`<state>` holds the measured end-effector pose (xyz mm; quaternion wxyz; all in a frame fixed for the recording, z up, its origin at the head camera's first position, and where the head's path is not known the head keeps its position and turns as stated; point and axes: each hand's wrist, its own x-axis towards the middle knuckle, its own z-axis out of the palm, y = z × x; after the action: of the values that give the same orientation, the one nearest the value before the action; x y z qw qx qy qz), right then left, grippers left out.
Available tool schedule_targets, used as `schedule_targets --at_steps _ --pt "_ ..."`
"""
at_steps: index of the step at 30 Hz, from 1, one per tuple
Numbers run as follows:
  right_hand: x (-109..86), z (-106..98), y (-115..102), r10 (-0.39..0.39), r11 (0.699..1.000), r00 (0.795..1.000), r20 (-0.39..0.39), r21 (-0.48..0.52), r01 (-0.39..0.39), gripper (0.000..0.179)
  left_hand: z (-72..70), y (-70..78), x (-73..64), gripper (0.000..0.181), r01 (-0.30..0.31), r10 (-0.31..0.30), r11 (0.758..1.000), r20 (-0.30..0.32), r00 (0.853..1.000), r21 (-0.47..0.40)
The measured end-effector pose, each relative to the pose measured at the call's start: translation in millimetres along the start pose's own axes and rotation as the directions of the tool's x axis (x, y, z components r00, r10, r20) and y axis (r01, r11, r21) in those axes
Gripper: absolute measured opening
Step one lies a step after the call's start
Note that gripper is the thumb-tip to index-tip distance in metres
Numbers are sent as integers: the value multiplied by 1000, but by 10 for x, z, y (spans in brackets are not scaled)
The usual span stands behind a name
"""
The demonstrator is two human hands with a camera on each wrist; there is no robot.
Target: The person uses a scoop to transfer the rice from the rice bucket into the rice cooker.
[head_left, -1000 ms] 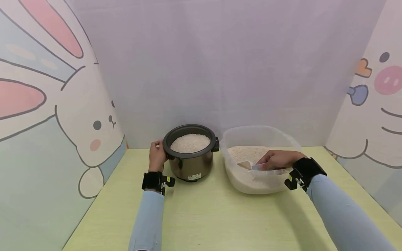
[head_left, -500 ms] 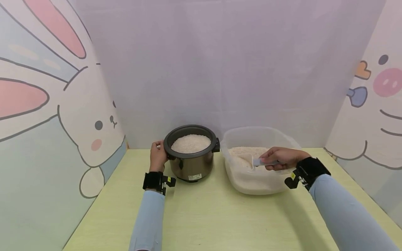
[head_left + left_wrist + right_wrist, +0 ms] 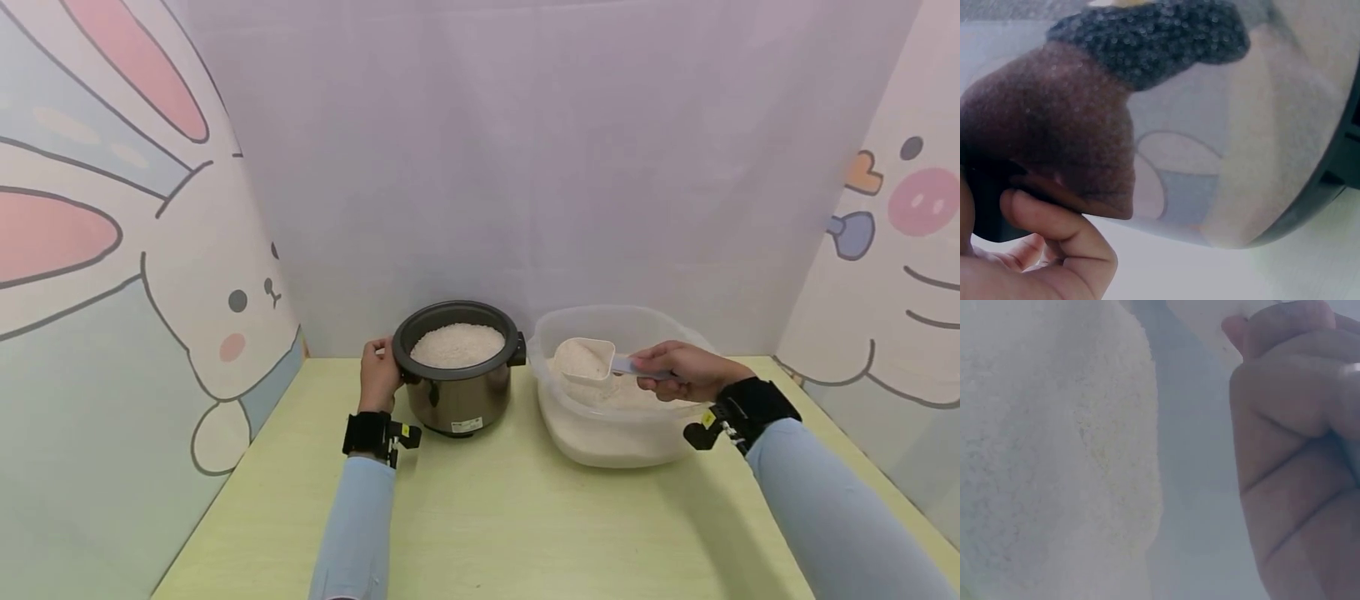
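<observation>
A dark rice cooker (image 3: 459, 400) with white rice (image 3: 457, 345) inside stands left of centre on the table. My left hand (image 3: 379, 379) grips its left side handle; the left wrist view shows fingers curled at the black handle (image 3: 994, 209). In my right hand (image 3: 686, 371) is the handle of a white scoop (image 3: 588, 382), heaped with rice and held level above the rice in a translucent plastic tub (image 3: 611, 450). The right wrist view shows the curled fingers (image 3: 1291, 425) beside a pale mass of rice (image 3: 1054, 462); the scoop is hard to make out there.
The pale green tabletop (image 3: 480, 517) runs in front of both vessels. A plain curtain (image 3: 465, 167) hangs close behind them. Printed side panels, a rabbit panel (image 3: 210, 333) on the left and a pig-nosed one (image 3: 885, 317) on the right, border the table.
My right hand has raised the scoop out of the tub's rice, turning it upright with a load of rice in it. My left hand stays on the cooker handle.
</observation>
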<state>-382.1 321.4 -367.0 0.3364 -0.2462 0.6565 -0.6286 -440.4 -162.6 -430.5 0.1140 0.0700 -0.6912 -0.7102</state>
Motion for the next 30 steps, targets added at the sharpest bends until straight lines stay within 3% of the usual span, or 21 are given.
schedule_targets --at_steps 10,16,24,30 --pt "-66 -29 -121 -55 997 998 -11 54 56 41 5 -1 15 44 -4 4 1000 -3 1000 16" --pt "-37 62 -275 -59 992 992 -109 106 71 33 -3 -3 15 44 -4 4 1000 -5 1000 18" --pt "214 399 -565 -41 975 960 -277 197 99 35 -7 1 3 44 -9 10 1000 -6 1000 23" --pt "480 653 -750 -5 951 935 -354 287 114 32 -2 5 -5 43 -17 17 1000 -5 1000 23"
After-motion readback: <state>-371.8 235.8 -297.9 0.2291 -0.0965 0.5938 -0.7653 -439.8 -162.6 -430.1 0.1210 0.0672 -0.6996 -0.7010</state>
